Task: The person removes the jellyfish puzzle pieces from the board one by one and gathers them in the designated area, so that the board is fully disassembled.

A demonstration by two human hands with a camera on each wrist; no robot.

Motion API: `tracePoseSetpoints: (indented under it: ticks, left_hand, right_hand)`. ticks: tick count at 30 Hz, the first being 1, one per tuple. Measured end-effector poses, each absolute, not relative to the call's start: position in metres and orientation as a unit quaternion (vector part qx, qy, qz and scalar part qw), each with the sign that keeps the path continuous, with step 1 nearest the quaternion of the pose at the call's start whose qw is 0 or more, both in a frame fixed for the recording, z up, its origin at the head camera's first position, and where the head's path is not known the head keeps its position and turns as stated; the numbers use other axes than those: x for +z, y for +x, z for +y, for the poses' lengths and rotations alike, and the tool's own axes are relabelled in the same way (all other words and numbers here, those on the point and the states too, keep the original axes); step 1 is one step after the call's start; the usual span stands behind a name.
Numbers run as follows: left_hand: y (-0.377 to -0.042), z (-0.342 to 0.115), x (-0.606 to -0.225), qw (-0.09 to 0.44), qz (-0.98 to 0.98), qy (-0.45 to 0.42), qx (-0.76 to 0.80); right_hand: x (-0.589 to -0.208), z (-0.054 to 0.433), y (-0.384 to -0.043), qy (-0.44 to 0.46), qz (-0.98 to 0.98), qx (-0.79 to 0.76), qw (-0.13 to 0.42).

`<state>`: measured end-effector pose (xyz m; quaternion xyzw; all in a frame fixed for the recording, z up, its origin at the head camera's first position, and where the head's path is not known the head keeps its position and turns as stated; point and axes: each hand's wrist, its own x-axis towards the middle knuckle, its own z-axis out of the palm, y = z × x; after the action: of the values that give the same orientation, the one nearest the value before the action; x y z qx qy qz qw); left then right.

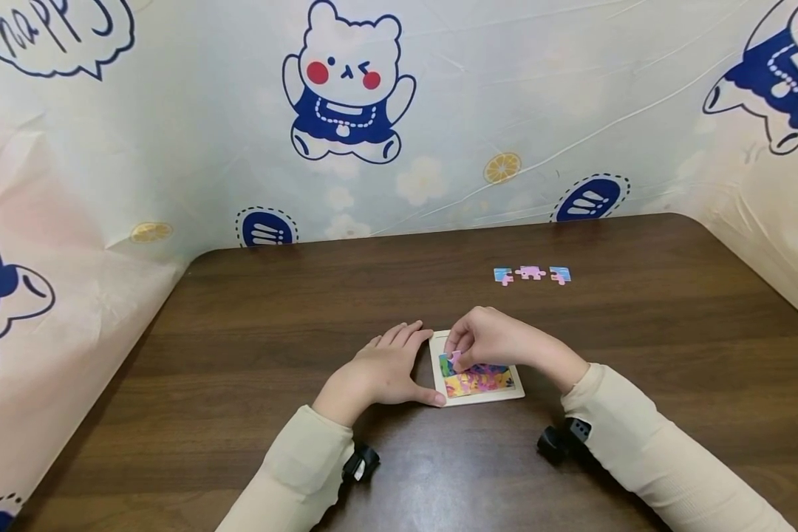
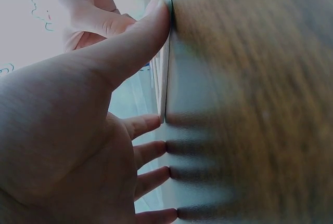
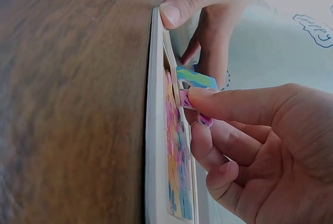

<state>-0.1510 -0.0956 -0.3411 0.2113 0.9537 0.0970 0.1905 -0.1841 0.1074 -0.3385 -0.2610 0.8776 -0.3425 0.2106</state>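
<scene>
Over frame: one piece is pinched by right hand
Frame: touched by spread left hand
Loose pieces: three

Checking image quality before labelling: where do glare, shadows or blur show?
Head: pale glare on the near wood-grain tabletop; left wrist: blurred tabletop, dark shadow-like streaks beside the left hand's fingertips; right wrist: blurred tabletop, sharper jigsaw piece.
</scene>
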Motion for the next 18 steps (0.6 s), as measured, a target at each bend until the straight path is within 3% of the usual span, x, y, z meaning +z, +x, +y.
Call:
tracePoseSetpoints:
  ticks: [9,18]
  left_hand:
    - [-0.152,-0.097,-0.343,0.191,0.954,0.211,0.097]
    - [-0.151,-0.097,-0.342,0.182,0.953,0.217,0.105]
  right_hand:
    - [-0.336,0.107,-0.185,-0.281,0.873,-0.338,0.21]
    - [-0.327,0.125,-0.196,-0.26,0.883,-0.352,0.169]
